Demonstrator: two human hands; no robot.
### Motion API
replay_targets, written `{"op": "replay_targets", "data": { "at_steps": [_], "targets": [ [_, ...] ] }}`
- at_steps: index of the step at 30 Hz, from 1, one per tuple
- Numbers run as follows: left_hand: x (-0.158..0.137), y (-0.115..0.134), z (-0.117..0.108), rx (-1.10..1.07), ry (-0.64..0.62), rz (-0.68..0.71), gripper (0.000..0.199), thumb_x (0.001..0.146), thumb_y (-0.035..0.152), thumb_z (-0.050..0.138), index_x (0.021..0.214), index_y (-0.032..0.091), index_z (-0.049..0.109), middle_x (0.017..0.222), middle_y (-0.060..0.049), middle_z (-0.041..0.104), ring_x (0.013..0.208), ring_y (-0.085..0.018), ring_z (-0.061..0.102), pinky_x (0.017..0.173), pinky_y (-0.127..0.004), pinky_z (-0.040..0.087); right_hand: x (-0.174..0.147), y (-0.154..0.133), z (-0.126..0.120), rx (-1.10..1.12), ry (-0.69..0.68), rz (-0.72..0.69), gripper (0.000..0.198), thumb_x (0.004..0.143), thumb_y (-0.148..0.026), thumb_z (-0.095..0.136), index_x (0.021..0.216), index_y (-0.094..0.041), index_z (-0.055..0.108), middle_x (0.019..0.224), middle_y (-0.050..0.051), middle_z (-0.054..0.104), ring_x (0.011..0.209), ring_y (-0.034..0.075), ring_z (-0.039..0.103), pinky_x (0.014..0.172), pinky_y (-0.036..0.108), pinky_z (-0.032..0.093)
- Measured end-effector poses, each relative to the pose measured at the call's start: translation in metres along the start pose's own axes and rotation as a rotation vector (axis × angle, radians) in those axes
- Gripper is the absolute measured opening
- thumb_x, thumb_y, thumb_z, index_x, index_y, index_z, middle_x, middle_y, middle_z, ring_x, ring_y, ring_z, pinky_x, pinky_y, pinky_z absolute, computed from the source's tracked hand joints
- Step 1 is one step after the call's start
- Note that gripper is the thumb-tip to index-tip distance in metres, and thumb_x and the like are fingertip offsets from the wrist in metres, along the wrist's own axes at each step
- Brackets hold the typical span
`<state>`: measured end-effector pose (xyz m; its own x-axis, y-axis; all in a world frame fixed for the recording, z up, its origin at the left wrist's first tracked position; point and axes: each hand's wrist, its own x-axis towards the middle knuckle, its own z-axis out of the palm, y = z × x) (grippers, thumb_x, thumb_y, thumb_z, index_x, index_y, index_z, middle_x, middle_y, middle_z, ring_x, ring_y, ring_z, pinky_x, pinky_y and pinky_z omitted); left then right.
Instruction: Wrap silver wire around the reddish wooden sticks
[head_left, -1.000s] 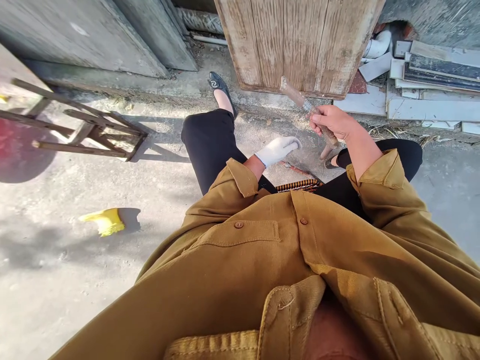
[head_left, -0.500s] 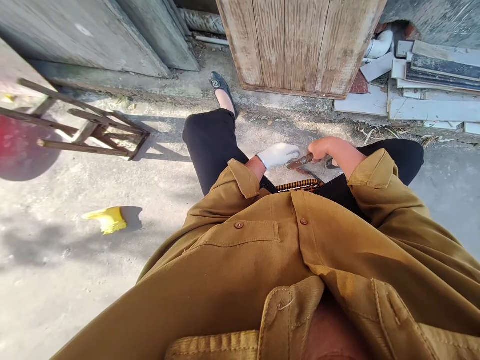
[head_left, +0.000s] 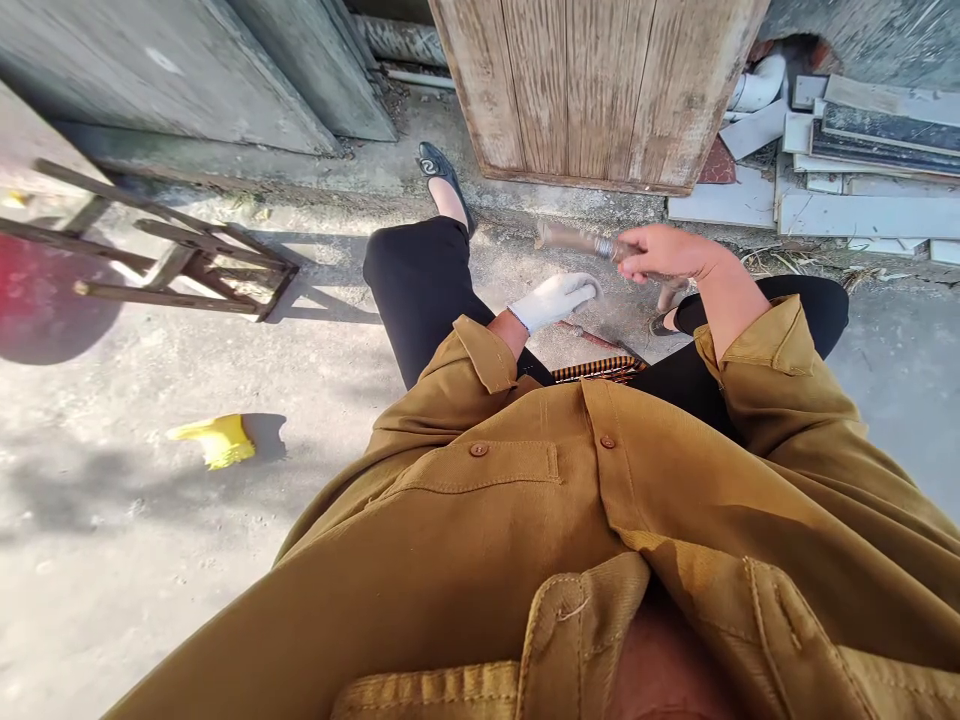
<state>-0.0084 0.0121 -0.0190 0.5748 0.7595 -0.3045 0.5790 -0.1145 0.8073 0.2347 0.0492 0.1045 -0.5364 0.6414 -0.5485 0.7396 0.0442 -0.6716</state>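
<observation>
My left hand (head_left: 556, 301) wears a white glove and is low between my knees, its fingers curled together; whatever they hold, if anything, I cannot make out. Bare, my right hand (head_left: 664, 250) is closed around a brown stick-like tool (head_left: 574, 238) with a silvery band near the fingers. The tool points left, blurred by motion, above and apart from the gloved hand. Below the hands a thin reddish-brown bar (head_left: 592, 333) runs beside an orange-and-black woven seat edge (head_left: 600, 369).
A wooden panel (head_left: 577, 100) leans ahead, with stacked tile strips (head_left: 855, 215) and a white pipe (head_left: 761, 85) to its right. On the left are a wooden stool (head_left: 180, 250) lying on its side, a blurred red round object (head_left: 52, 290) and a yellow item (head_left: 217, 440).
My right hand has lifted the stick-like tool up and away from my left hand. The gloved hand has stayed nearly in place.
</observation>
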Motion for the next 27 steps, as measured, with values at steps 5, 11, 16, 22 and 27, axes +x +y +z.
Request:
{"op": "replay_targets", "data": {
  "at_steps": [5, 11, 16, 22, 27],
  "targets": [
    [-0.006, 0.013, 0.002, 0.172, -0.031, 0.032, 0.032, 0.112, 0.025, 0.054, 0.123, 0.017, 0.083, 0.106, -0.005, 0.083, 0.098, -0.022, 0.077, 0.099, -0.031, 0.057, 0.017, 0.011, 0.002, 0.098, 0.466, 0.036, 0.040, 0.122, -0.045, 0.061, 0.144, -0.013, 0.067, 0.105, 0.012, 0.074, 0.091, 0.024, 0.071, 0.087, 0.040, 0.062],
    [-0.008, 0.013, 0.007, 0.395, -0.067, 0.056, 0.036, 0.118, 0.031, 0.051, 0.133, 0.021, 0.083, 0.126, -0.007, 0.087, 0.117, -0.027, 0.081, 0.104, -0.032, 0.057, 0.041, 0.025, 0.013, -0.523, 0.257, 0.382, 0.039, 0.112, -0.022, 0.072, 0.147, -0.004, 0.075, 0.136, 0.030, 0.078, 0.130, 0.043, 0.075, 0.107, 0.045, 0.059],
    [-0.007, 0.010, 0.000, 0.400, 0.041, 0.049, 0.034, 0.116, 0.027, 0.054, 0.129, 0.019, 0.084, 0.122, -0.009, 0.087, 0.115, -0.029, 0.081, 0.100, -0.033, 0.057, 0.045, 0.023, 0.028, -0.728, -0.139, 0.374, 0.039, 0.105, -0.025, 0.083, 0.141, -0.009, 0.084, 0.129, 0.027, 0.083, 0.121, 0.044, 0.080, 0.100, 0.046, 0.063],
    [-0.007, 0.003, -0.010, 0.235, 0.156, 0.015, 0.035, 0.112, 0.025, 0.053, 0.123, 0.017, 0.085, 0.120, -0.009, 0.086, 0.112, -0.027, 0.080, 0.104, -0.033, 0.057, 0.041, 0.012, 0.041, -0.600, -0.437, 0.283, 0.023, 0.103, -0.025, 0.085, 0.123, -0.015, 0.087, 0.090, 0.010, 0.080, 0.085, 0.028, 0.077, 0.078, 0.036, 0.055],
    [-0.005, -0.005, -0.013, 0.089, 0.205, 0.007, 0.033, 0.108, 0.023, 0.054, 0.116, 0.013, 0.084, 0.110, -0.008, 0.085, 0.104, -0.024, 0.077, 0.100, -0.031, 0.057, 0.030, -0.001, 0.036, -0.343, -0.613, 0.142, 0.015, 0.098, -0.023, 0.084, 0.111, -0.015, 0.080, 0.076, 0.001, 0.070, 0.073, 0.019, 0.066, 0.074, 0.030, 0.048]
  ]
}}
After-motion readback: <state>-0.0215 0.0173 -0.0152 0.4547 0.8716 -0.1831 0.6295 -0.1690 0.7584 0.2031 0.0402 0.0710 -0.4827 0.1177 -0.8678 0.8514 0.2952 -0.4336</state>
